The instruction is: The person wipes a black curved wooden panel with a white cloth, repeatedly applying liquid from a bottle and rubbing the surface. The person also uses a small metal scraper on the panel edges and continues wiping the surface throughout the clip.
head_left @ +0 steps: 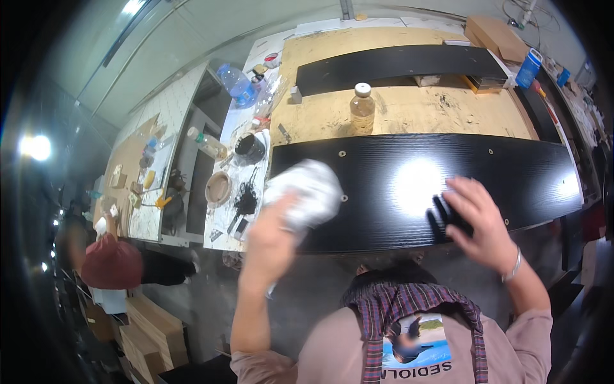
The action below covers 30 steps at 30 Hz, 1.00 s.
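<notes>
Head camera view, looking down: a long, flat black board with a glossy wood-grain surface (384, 201) lies along the near side of a table topped with a pale yellow wooden sheet (409, 118). Its long axis runs left to right across the person's front, with one narrow end by the cups on the left and the other at the table's right side. Four small round metal fittings show on its upward face.

The person's left hand (272, 240) grips a crumpled white wad, cloth or paper (310, 192), over the board's left end; its folds point no clear way. The right hand (476, 221) is over the board's right half, fingers spread and holding nothing; whether they touch the surface cannot be told.

The wad and left hand are blurred, so the separate fingers cannot be made out. The wad covers part of the board's left end, and bright glare washes out the grain near the middle. Beyond stand a clear bottle with a white cap (362, 112) and a second, slightly curved black board (396, 67). At far left, a co-worker in a dark red top (112, 262) is dim, the head blurred.
</notes>
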Tool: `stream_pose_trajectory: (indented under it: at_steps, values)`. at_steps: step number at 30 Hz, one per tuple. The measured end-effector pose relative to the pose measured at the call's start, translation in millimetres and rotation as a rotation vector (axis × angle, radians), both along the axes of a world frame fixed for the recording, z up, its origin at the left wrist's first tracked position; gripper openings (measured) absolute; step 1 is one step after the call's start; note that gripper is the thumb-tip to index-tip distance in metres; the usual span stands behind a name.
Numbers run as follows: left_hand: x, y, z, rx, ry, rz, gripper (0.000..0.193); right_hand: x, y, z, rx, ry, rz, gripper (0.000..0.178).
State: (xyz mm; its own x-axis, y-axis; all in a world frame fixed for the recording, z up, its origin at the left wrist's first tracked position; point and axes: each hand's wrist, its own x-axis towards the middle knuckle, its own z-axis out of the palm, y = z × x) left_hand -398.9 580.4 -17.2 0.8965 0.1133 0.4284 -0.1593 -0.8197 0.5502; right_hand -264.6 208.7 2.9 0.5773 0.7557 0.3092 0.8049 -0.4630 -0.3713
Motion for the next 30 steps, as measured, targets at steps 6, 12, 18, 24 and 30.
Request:
stream_pose_trajectory:
  at_steps: [6,12,18,24,30]
  values:
    - [-21.8,98.0,-15.9,0.075,0.205,0.455,0.023,80.5,34.9,-8.6,-0.109,0.070,-0.184,0.063]
    - [9.4,31.0,34.4,-0.093,0.178,0.058,0.037,140.5,-9.8,-48.1,-0.253,-0.033,-0.353,0.052]
    - [111.3,-83.9,-18.9,0.482,0.345,-0.328,0.085,142.4,15.6,-40.3,-0.333,0.022,-0.395,0.040]
    - [138.2,-187.0,-11.2,0.509,0.301,-0.668,0.080,153.6,-11.1,-70.8,-0.126,-0.114,-0.320,0.040]
    - [136.8,-133.1,1.3,0.424,0.448,-0.455,0.083,208.8,-227.7,-67.3,-0.008,-0.381,-0.713,0.037]
